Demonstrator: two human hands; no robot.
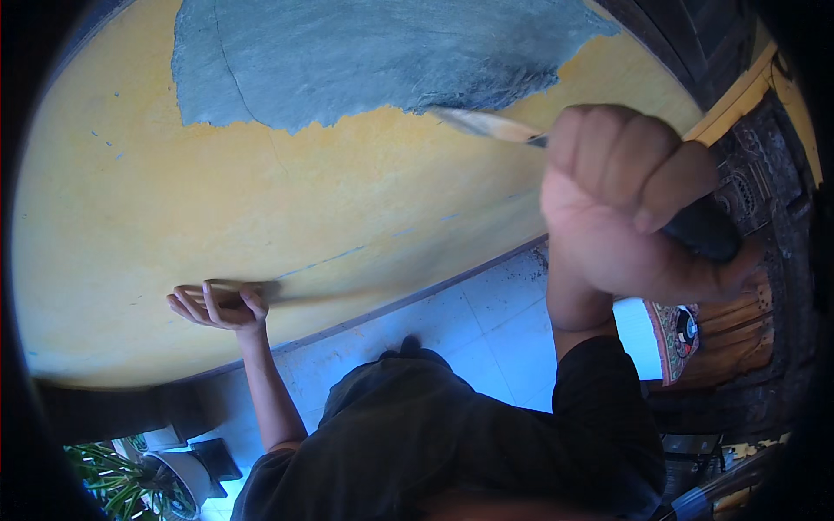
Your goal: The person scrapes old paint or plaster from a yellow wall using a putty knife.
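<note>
My right hand (619, 189) is closed around the black handle of a flat-bladed scraper (495, 125), partly blurred. Its blade points left, and the tip appears at the ragged lower edge of a bare grey patch (365, 65) on the wall; whether it touches cannot be told. Yellow paint (365, 189) covers the wall around and below this patch. Lower left, my left hand (225, 309) holds nothing, its fingers apart and slightly curled close to the painted surface. A thin crack runs down the grey patch on its left side.
Pale floor tiles (482, 319) meet the wall along a dark skirting (417, 296). On the right stands dark carved wooden furniture (749, 189), near a wooden surface (736, 325) with a patterned cloth (661, 325). A potted plant (186, 478) is at lower left.
</note>
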